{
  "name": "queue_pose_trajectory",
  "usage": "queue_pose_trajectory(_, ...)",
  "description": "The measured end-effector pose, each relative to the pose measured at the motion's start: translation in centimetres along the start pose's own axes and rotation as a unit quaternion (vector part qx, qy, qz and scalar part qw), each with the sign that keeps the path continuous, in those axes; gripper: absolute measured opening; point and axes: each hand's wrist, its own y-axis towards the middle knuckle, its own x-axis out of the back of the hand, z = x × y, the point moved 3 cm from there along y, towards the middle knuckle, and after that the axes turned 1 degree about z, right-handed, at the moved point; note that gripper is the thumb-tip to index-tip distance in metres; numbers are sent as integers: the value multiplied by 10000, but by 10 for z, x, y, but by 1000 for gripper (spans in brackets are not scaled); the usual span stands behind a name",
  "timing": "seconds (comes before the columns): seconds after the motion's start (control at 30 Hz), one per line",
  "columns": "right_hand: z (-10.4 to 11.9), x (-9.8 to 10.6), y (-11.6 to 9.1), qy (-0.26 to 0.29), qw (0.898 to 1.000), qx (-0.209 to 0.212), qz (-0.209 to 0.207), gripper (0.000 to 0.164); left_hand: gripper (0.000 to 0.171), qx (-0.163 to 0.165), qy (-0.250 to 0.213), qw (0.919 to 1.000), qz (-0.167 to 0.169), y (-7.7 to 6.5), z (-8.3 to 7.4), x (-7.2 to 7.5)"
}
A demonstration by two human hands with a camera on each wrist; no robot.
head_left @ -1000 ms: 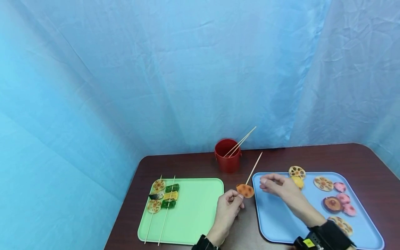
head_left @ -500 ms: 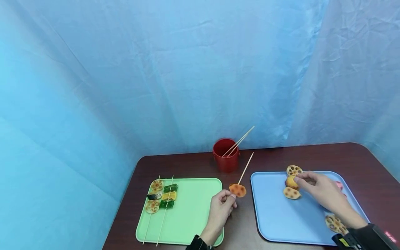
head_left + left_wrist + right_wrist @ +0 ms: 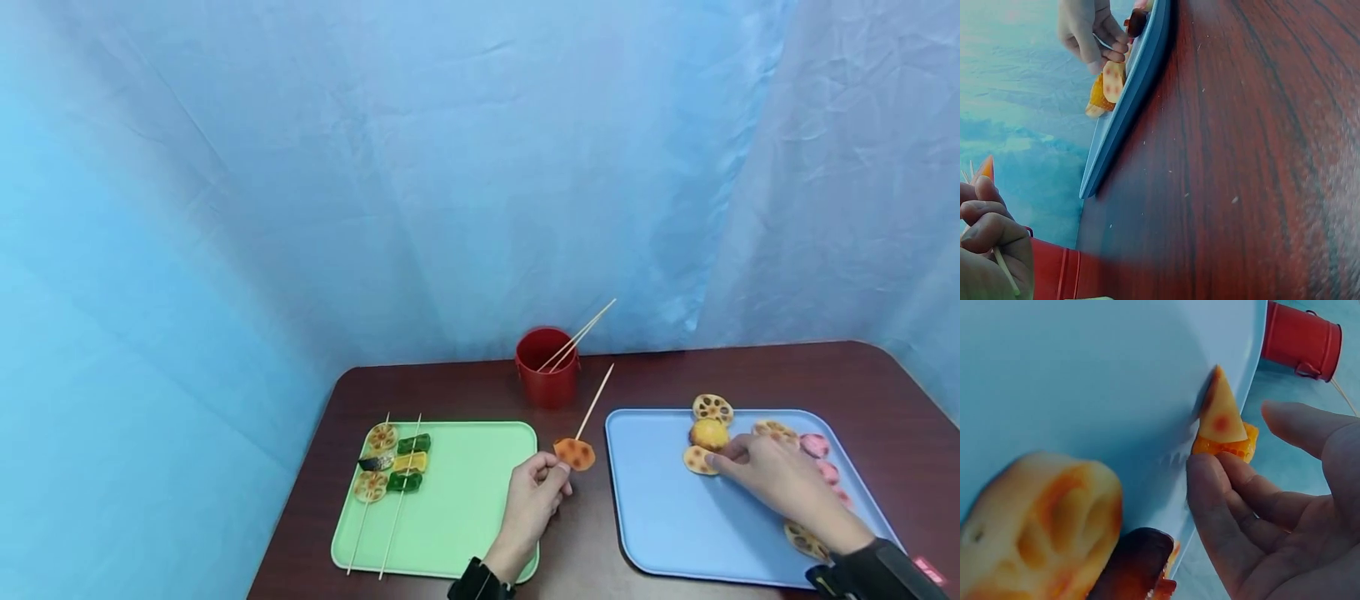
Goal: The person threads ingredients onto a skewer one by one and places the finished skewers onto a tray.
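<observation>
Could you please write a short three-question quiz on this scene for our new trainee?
1. True or false: the left hand holds a skewer with an orange slice on it.
2. Which tray do the right hand fingertips reach into? A) the green tray B) the blue tray C) neither
3. Fill in: the spare skewers stand in a red ____.

Key:
1. True: the hand pinches the stick just below the slice.
2. B: the fingertips touch a pale slice lying beside a yellow piece.
3. cup, at the back between the two trays.
</observation>
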Motion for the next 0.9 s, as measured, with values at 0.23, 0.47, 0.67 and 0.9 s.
queue_pose_trajectory(0.23,-3,-7,0,28,9998,-20,171,40,12,40,-85,10000,5,-1,0,1)
queue_pose_trajectory(0.47,-4,-11,1,58,9999,-4,140,28,14,50,-179,9998,1,-1,2,2)
queue_pose_trajectory(0.67,-2,-12,-3,30,9996,227,136,31,24,79,-144,9999,46,-2,1,0)
queue_pose_trajectory(0.9,7,-6,-9,342,9974,610,-156,32,23,86,-119,9999,5,-2,0,0)
